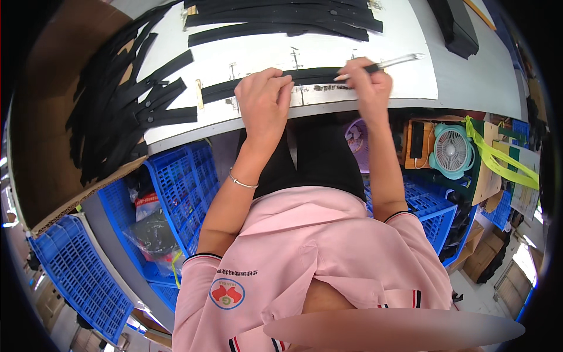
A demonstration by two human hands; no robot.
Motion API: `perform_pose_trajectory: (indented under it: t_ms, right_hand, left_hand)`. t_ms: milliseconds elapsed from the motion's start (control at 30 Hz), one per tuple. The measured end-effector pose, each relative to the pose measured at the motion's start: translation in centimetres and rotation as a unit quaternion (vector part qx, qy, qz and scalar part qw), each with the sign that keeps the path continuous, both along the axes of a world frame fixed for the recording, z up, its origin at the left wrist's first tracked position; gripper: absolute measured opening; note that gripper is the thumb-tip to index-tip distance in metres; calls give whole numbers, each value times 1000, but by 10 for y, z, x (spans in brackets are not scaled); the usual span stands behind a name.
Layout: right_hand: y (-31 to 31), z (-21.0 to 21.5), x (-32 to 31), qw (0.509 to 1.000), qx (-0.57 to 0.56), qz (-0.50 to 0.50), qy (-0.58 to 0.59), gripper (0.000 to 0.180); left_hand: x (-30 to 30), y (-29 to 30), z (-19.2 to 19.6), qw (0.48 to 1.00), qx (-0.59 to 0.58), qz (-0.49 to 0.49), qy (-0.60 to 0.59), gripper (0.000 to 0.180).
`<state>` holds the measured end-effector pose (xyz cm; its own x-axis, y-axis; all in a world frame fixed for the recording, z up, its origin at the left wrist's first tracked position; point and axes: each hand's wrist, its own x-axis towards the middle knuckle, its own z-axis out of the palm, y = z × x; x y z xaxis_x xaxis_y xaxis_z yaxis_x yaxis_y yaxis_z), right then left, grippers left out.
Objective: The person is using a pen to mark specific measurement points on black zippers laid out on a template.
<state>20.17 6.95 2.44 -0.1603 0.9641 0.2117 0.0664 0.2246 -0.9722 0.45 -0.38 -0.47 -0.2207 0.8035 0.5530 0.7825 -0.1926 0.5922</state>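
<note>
On the white board (pixel 176 132) a black fabric strip (pixel 316 76) lies lengthwise near the front edge. My left hand (pixel 264 102) is closed over it, fingers curled and pressing it at its left-middle part; what lies under the fingers is hidden. My right hand (pixel 369 88) grips a pen (pixel 402 60) with a silver-white barrel and a black grip. Its tip points left and down at the strip; whether it touches cannot be made out. Dark ink marks and small drawn lines show on the board around the strip.
More black strips (pixel 281 23) lie at the board's far side. A tangled heap of them (pixel 117 111), some with round buttons, spills from a cardboard box (pixel 47 117) at left. A black object (pixel 454 29) sits at far right. Blue crates (pixel 185 188) and a teal fan (pixel 451 149) stand below table level.
</note>
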Motion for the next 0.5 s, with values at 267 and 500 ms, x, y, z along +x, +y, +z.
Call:
perform_pose_trajectory:
  t_ms: [267,500]
  right_hand:
    - [30,-16,45,996,6,-60,-70,20]
    - [31,-15,43,993,-26,-52,-107,20]
  left_hand:
    - [7,3,4,999,-33,8,31,12]
    - [65,38,12,994,-4,-101,-38,16]
